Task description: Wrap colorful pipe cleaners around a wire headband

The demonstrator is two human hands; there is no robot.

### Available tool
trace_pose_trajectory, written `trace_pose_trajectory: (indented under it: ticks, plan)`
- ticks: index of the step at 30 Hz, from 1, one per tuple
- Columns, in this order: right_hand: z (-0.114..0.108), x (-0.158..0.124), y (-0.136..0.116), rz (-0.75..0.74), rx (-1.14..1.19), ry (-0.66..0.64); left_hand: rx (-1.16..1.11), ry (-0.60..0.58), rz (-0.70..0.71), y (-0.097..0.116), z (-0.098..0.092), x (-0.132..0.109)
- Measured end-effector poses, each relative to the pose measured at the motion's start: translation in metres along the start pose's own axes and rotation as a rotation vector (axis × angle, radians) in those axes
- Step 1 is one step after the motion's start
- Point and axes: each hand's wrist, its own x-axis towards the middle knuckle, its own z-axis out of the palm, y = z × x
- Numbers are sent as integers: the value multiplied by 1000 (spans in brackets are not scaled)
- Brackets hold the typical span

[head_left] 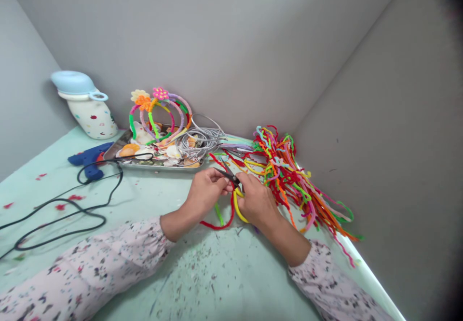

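My right hand [255, 200] is closed around a pair of scissors [235, 180] with dark blades and a yellow handle loop. The blades are apart and point up and left, over the fingertips of my left hand [207, 190]. Those left fingers pinch a red pipe cleaner [231, 215], which hangs down in a curve below both hands. The exact spot where it meets the blades is hidden by the fingers. A short green pipe cleaner [219, 215] lies on the table under the left hand.
A metal tray [162, 168] holds shells, flower-topped hoops [150, 118] and coiled grey wire [200, 140]. Right of it lies a tangled heap of coloured pipe cleaners [285, 171] against the wall. At left are a blue glue gun [90, 160], its black cord [104, 217] and a white bottle [92, 116].
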Motion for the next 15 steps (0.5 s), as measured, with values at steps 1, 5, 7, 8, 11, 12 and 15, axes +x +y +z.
trace_pose_trajectory:
  ticks: [1,5,7,8,11,12,15]
  plan:
    - [0,0,0,1,4,-1,1,0,-2,0,0,0]
    - [-1,-1,0,5,24,-4,-8,-9,-4,1,0,-1]
    - [-1,0,0,3,40,-6,-16,-9,-9,2,0,-2]
    - [-1,0,0,2,48,-7,-20,-7,-14,2,0,-2]
    - [-1,0,1,1,66,-8,-28,-3,-29,3,1,-2]
    - [-1,0,1,1,72,-8,-29,-4,-29,4,1,-2]
    - [0,0,3,-10,88,-6,-31,-4,-27,4,1,-2]
